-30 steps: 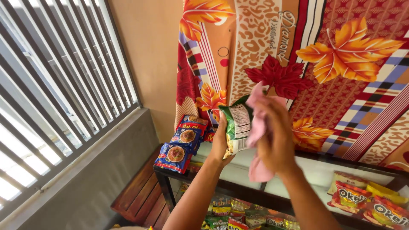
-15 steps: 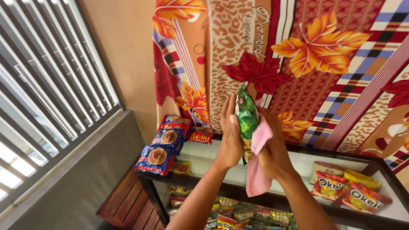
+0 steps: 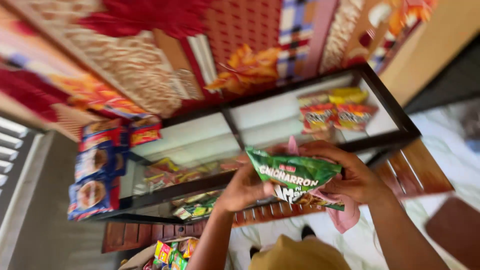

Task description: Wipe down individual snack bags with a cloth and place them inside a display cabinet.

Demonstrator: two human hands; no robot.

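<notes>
While your left hand [image 3: 245, 187] and right hand [image 3: 357, 177] clasped green snack bag [image 3: 295, 172] with pink cloth [image 3: 345, 217], bag looked light, crinkly, crushable; edge hold suited.

**Small shop corner with a glass display case and a patterned cloth**

A tilted view looks down on a black-framed glass display case [image 3: 280, 107] with a clear top. Behind it hangs a large cloth [image 3: 165, 55] printed with red and orange leaves, checks and stripes. A window with pale slats [image 3: 12, 150] lets in daylight at the left, above a grey wall [image 3: 45, 230]. Reddish wooden boards [image 3: 150, 235] run under the case. A tan wall [image 3: 435, 45] stands at upper right.
</notes>
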